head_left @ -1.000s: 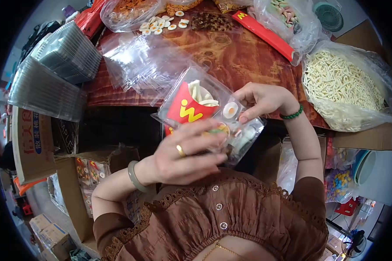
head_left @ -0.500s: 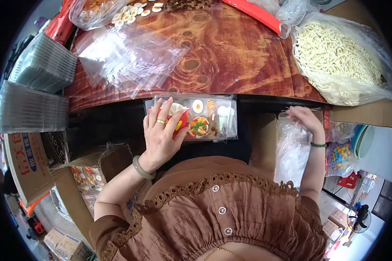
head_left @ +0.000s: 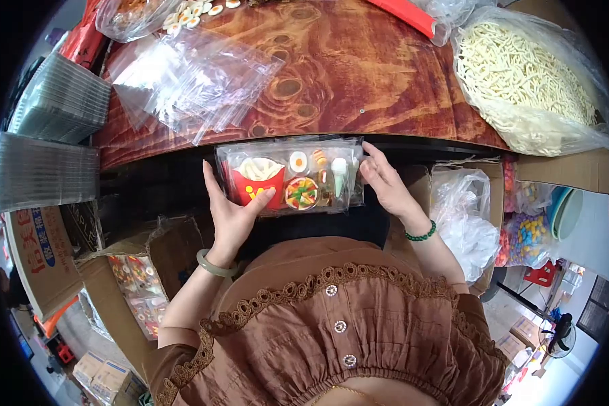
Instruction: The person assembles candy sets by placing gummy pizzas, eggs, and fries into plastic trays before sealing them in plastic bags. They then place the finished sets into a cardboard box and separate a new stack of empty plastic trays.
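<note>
A clear plastic package [head_left: 331,143] lies flat in front of my body, just below the table edge. Inside show a red fries box [head_left: 257,183], a fried egg piece [head_left: 298,161], a pizza-like round [head_left: 301,193] and a pale green and white cone shape [head_left: 339,174]. My left hand [head_left: 231,215] is at the package's left end, thumb over the red box and fingers along the side, holding it. At the right end, my right hand [head_left: 388,186] grips the package edge between thumb and fingers.
Clear bags [head_left: 196,81] lie on the wooden table [head_left: 379,81]. Stacked clear trays [head_left: 47,169] stand at left. A bag of cream-coloured strips [head_left: 524,81] sits at right. Open cardboard boxes [head_left: 111,291] flank my body, one holding filled packages [head_left: 139,277].
My right hand has come in from the box on the right to the package's right end. My left hand has shifted off the package's top to its left side, uncovering the fries box.
</note>
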Action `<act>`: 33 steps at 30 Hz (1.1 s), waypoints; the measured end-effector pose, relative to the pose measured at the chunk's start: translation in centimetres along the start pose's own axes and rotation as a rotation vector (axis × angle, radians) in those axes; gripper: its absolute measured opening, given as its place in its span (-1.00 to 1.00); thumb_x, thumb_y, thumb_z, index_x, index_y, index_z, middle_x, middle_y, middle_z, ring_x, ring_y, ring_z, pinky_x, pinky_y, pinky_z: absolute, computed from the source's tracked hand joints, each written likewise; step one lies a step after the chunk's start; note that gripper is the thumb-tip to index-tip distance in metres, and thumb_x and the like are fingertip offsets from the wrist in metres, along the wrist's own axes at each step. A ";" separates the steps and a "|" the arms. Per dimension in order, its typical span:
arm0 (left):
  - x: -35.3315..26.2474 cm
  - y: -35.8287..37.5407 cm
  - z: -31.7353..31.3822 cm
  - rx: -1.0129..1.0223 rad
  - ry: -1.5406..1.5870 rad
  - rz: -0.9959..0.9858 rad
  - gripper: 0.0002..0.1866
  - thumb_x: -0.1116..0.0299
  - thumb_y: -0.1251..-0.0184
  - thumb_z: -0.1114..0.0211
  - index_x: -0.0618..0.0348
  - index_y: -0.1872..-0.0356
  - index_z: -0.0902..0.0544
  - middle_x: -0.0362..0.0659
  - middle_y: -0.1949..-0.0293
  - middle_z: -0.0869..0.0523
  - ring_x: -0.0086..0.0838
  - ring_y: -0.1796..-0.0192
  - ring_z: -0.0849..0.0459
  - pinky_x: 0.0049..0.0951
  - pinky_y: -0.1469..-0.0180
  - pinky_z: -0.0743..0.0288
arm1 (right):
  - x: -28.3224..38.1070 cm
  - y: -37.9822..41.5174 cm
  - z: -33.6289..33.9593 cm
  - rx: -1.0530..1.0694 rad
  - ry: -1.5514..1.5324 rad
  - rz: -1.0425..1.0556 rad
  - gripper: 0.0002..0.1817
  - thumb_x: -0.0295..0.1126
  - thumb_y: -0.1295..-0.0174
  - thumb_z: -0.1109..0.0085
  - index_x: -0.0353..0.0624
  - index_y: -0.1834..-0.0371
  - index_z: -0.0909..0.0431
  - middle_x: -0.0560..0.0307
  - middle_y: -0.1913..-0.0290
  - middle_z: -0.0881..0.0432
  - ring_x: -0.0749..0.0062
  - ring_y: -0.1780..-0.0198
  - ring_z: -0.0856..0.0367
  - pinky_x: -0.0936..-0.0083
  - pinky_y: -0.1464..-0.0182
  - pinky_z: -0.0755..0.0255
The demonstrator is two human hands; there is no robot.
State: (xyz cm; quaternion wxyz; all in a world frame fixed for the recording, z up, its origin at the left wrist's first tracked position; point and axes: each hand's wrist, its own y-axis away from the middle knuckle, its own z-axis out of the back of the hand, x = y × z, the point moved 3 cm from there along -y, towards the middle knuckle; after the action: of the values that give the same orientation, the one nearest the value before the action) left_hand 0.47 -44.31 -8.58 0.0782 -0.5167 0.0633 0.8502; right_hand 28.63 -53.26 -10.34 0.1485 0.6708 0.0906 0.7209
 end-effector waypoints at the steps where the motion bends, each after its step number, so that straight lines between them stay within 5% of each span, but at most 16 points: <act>1: 0.9 0.0 -0.4 0.055 0.280 0.203 0.24 0.22 0.07 -0.62 0.46 -0.44 0.16 0.20 -0.37 -0.23 -0.17 -0.37 -0.32 -0.25 -0.38 -0.23 | 0.1 -0.1 -0.7 -0.016 0.004 0.000 -0.32 -0.10 -0.49 0.11 -0.29 -0.49 0.02 -0.05 -0.34 -0.33 0.35 -0.31 -0.32 0.41 -0.31 -0.23; 2: 0.9 0.1 -0.6 0.091 0.294 0.211 0.27 0.21 0.08 -0.63 0.48 -0.43 0.18 0.18 -0.34 -0.29 -0.25 -0.30 -0.42 -0.33 -0.31 -0.35 | 0.3 -0.3 -1.8 -0.009 0.006 0.002 -0.32 -0.10 -0.49 0.11 -0.29 -0.49 0.02 -0.05 -0.34 -0.33 0.35 -0.31 -0.32 0.41 -0.31 -0.23; 6: 1.8 0.1 -0.2 0.081 0.282 0.215 0.33 0.19 0.16 -0.67 0.48 -0.44 0.20 0.19 -0.34 -0.27 -0.24 -0.33 -0.39 -0.32 -0.34 -0.31 | 0.4 -0.6 -4.3 0.139 0.013 0.113 -0.21 -0.15 -0.40 -0.08 -0.35 -0.48 0.11 -0.19 -0.37 -0.25 0.20 -0.42 -0.16 0.29 -0.43 -0.06; 8: 2.0 0.5 0.1 0.080 0.323 0.243 0.34 0.17 0.18 -0.67 0.48 -0.43 0.19 0.19 -0.35 -0.24 -0.23 -0.35 -0.36 -0.32 -0.35 -0.30 | 2.6 -0.5 -3.1 0.074 0.498 0.097 -0.24 -0.27 -0.34 -0.16 -0.26 -0.47 0.05 -0.08 -0.30 -0.34 0.23 -0.26 -0.37 0.31 -0.30 -0.26; 10: 2.2 1.1 0.4 0.059 0.249 0.200 0.36 0.14 0.22 -0.69 0.48 -0.43 0.18 0.21 -0.33 -0.24 -0.19 -0.34 -0.35 -0.29 -0.35 -0.30 | 6.9 -0.3 -2.3 -0.166 0.637 0.347 -0.23 -0.34 -0.13 -0.35 -0.23 -0.40 -0.20 -0.12 -0.26 -0.40 0.15 -0.22 -0.43 0.31 -0.25 -0.33; 15: 1.5 2.9 1.2 -0.027 0.341 0.157 0.36 0.11 0.39 -0.72 0.51 -0.38 0.05 0.22 -0.24 -0.33 -0.14 -0.32 -0.36 -0.24 -0.35 -0.29 | 11.7 -3.5 -6.3 0.409 0.679 0.447 -0.25 -0.27 -0.08 -0.39 -0.25 -0.34 -0.30 -0.09 -0.29 -0.38 0.12 -0.31 -0.38 0.30 -0.33 -0.25; 16: 2.5 3.9 1.3 -0.048 0.179 0.151 0.41 0.05 0.44 -0.73 0.50 -0.39 0.06 0.22 -0.24 -0.33 -0.11 -0.32 -0.36 -0.21 -0.35 -0.28 | 10.4 -4.9 -7.1 0.526 0.757 0.465 -0.10 -0.14 -0.03 -0.43 -0.27 -0.40 -0.21 -0.19 -0.32 -0.34 0.02 -0.35 -0.33 0.27 -0.36 -0.22; 18: 3.3 5.8 1.3 -0.095 0.119 0.170 0.48 -0.09 0.49 -0.70 0.51 -0.40 0.09 0.29 -0.33 -0.22 0.05 -0.37 -0.28 -0.13 -0.40 -0.18 | 9.7 -6.9 -9.5 0.714 0.888 0.173 0.11 0.01 0.08 -0.48 -0.34 -0.45 -0.07 -0.33 -0.33 -0.29 -0.05 -0.38 -0.27 0.26 -0.38 -0.18; 22: 2.9 7.9 2.3 -0.038 0.032 0.365 0.54 -0.24 0.48 -0.62 0.37 -0.47 0.19 0.31 -0.46 0.04 0.12 -0.49 0.00 0.05 -0.44 0.01 | 7.2 -10.4 -11.9 1.013 0.862 0.169 0.36 0.18 0.30 -0.55 -0.48 -0.44 0.03 -0.43 -0.30 -0.29 -0.04 -0.38 -0.27 0.28 -0.40 -0.16; 27: 3.1 8.7 2.9 -0.049 0.033 0.406 0.53 -0.25 0.45 -0.60 0.35 -0.47 0.19 0.29 -0.46 0.04 0.12 -0.49 -0.01 0.02 -0.44 0.02 | 6.2 -10.4 -13.3 1.271 0.558 -0.250 0.29 0.07 0.32 -0.60 -0.40 -0.42 -0.05 -0.07 -0.22 -0.39 0.32 -0.26 -0.36 0.43 -0.33 -0.22; 33: 3.3 9.7 3.6 -0.142 0.088 0.456 0.53 -0.25 0.46 -0.60 0.36 -0.47 0.19 0.28 -0.45 0.01 0.12 -0.45 -0.07 0.02 -0.43 -0.01 | 6.0 -10.9 -17.0 1.288 0.457 -0.288 0.13 -0.21 0.32 -0.64 -0.37 -0.35 -0.16 0.05 -0.16 -0.46 0.44 -0.18 -0.43 0.48 -0.27 -0.29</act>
State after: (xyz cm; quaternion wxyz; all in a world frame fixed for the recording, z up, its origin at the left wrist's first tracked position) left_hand -6.10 -52.91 -9.60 -0.1552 -0.5298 0.1217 0.8249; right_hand 12.40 -39.87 -9.69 -0.2078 0.4380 0.6170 0.6199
